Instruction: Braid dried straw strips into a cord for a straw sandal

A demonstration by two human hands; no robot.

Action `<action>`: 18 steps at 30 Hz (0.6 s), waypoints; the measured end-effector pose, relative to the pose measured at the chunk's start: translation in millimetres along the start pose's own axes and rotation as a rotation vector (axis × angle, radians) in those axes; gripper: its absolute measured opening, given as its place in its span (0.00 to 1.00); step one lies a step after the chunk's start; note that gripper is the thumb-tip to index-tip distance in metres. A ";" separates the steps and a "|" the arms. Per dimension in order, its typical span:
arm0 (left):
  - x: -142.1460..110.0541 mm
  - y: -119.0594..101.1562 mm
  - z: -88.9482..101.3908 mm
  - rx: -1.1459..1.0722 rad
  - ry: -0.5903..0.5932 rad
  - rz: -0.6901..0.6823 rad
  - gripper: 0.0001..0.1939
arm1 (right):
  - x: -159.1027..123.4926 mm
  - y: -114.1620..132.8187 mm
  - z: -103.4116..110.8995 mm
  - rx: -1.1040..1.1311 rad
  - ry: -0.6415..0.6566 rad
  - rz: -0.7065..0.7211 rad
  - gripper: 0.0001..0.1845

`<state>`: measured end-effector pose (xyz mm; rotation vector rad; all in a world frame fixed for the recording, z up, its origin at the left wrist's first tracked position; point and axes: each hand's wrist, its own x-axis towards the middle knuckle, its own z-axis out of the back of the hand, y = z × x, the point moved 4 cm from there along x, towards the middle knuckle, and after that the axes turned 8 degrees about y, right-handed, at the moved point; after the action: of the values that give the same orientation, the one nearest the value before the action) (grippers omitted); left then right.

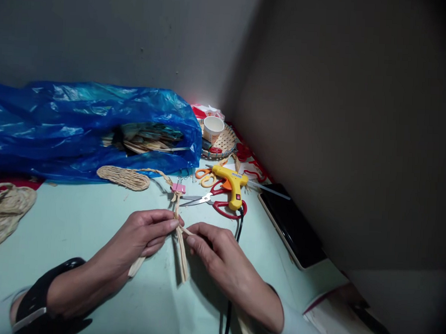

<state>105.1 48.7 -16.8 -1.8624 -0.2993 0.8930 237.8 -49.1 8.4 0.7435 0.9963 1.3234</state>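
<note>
A braid of pale dried plant strands [177, 204] runs down from a pink binder clip [178, 187] on the table. My left hand [148, 233] pinches the braid where its strands part, and one strand end sticks out below that palm. With thumb and forefinger my right hand [218, 249] grips a single strand, pulled out to the right. Between both hands a loose strand [181, 259] hangs toward me. Beyond the clip the braid joins a woven sole-shaped piece [124, 177].
Red-handled scissors [206, 198] and a yellow glue gun [233, 185] lie just past my right hand, its black cord [229, 307] running toward me. A blue plastic bag [60, 128] holds dried strands. A phone [292, 225], a woven basket [228, 142] with a paper cup [213, 129], and another woven piece [3, 215] surround the work.
</note>
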 end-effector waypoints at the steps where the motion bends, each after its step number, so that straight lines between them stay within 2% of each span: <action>1: -0.2 0.1 0.2 0.000 -0.006 -0.001 0.17 | 0.4 -0.5 0.2 -0.060 -0.028 0.002 0.15; 4: -0.6 0.7 0.5 0.024 -0.027 -0.010 0.17 | -0.6 3.0 -0.4 -0.239 -0.078 -0.002 0.14; 11: -1.7 4.2 -0.5 0.072 -0.046 -0.035 0.13 | -4.3 26.5 -10.9 -0.464 -0.055 -0.023 0.10; 14: -3.1 4.8 -2.3 0.052 -0.030 -0.035 0.11 | -0.4 33.6 -21.9 -0.584 -0.010 -0.065 0.10; 18: -6.6 4.9 -3.9 -0.004 -0.015 -0.043 0.13 | 6.2 37.7 -45.2 -0.822 0.043 -0.097 0.16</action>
<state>102.3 40.0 -17.3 -1.8468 -0.3493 0.8783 180.7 -42.6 22.3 0.0389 0.4313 1.5007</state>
